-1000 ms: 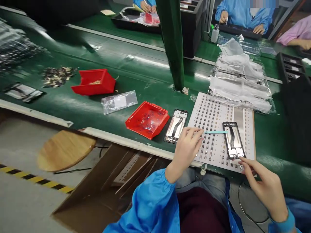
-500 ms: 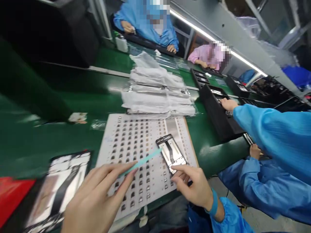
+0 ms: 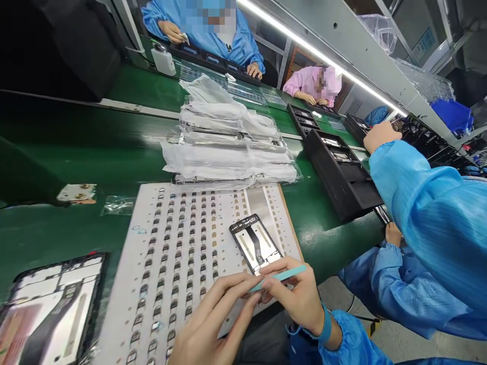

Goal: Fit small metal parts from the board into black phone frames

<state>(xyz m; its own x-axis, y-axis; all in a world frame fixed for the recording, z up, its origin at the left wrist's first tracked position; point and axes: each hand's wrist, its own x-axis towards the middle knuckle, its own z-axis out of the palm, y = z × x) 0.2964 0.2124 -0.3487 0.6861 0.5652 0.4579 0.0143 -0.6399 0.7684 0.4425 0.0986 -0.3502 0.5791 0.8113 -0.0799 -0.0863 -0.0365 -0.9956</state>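
The left hand (image 3: 213, 324) and the right hand (image 3: 300, 299) meet at the near edge of the green workbench (image 3: 57, 152). Both pinch the slim turquoise plastic stick (image 3: 279, 276): the right hand's thumb and fingers close over its middle, the left's fingertips close on its near end. Half a second ago only the left hand had the stick, aimed at the phone frame, while the right steadied that frame; now the stick has swung across to the right hand, so I judge it is changing hands (or being re-gripped) between placements.

The open black phone frame with a pale inner plate (image 3: 255, 244) lies just beyond the fingers, on the right part of the white backing sheet dotted with small dark parts (image 3: 171, 253), touched by neither hand as far as I can tell.

Counted in this one head view: two phone frames, the second black frame (image 3: 49, 309) at the near left corner; one sheet; one heap of clear plastic bags (image 3: 224, 147) along the sheet's far edge; one black compartment tray (image 3: 335, 172) to the right, beside a co-worker's blue sleeve (image 3: 433, 223).
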